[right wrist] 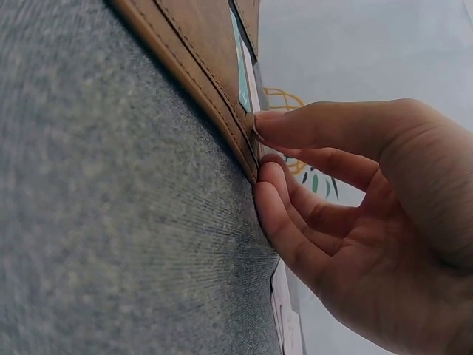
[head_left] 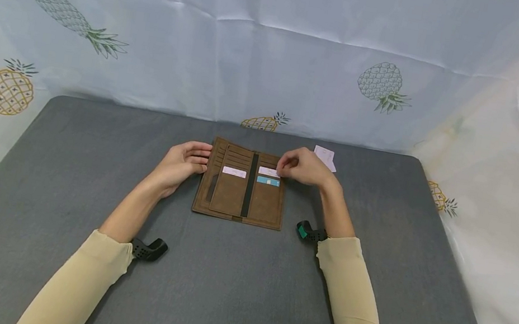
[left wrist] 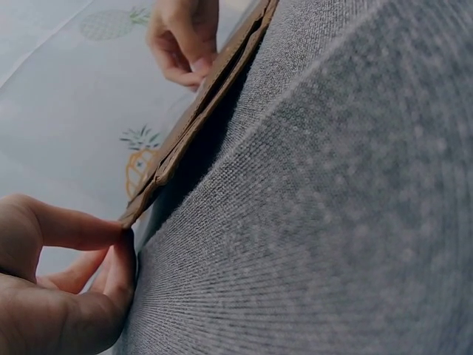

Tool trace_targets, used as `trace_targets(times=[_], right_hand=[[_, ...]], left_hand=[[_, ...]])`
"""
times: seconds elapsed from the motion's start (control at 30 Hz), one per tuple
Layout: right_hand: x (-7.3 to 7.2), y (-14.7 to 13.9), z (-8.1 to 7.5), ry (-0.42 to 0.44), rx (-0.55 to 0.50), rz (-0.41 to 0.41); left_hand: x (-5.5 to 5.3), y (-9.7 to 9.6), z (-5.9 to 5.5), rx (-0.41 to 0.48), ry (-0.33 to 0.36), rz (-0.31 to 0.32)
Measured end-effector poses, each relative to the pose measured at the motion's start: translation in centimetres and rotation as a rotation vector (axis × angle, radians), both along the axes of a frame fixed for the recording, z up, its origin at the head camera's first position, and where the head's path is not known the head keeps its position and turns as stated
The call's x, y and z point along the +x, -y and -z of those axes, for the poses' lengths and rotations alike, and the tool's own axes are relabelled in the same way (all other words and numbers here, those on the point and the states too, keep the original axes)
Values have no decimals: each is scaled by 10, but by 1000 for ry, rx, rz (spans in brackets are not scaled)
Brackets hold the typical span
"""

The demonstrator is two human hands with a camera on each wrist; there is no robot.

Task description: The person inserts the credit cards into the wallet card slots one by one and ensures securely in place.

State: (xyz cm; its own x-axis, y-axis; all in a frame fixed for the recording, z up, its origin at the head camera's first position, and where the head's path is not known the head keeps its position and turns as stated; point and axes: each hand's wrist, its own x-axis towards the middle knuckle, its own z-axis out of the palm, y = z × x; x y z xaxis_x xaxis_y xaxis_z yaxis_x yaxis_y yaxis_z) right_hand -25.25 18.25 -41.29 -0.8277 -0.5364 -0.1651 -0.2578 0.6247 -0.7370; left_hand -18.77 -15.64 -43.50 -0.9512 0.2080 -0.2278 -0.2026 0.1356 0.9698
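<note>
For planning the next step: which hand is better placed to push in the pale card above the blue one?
Probably the right hand: it is at the right end of the pale card, whereas the left hand holds the left edge of the wallet.

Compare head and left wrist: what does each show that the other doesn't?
Head only: the brown wallet's open inside, with one white card in the left panel, another white card above a blue card in the right, plus loose pale cards on the table and the cream sleeves.

Left wrist only: the wallet nearly side-on, layers slightly parted, with the left hand's pinch on its edge up close.

Both: wallet, both hands, gray table, pineapple-print cloth.
</note>
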Motion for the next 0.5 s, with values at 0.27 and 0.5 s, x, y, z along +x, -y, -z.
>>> trace_targets(times=[0.27,0.5], right_hand=[[1,0,-3,-9,16,-12],[1,1,-3,-18,28,-13]], left_hand=[[0,-1,-1,-2,1,-1],[0,0,0,-6,3,-2]])
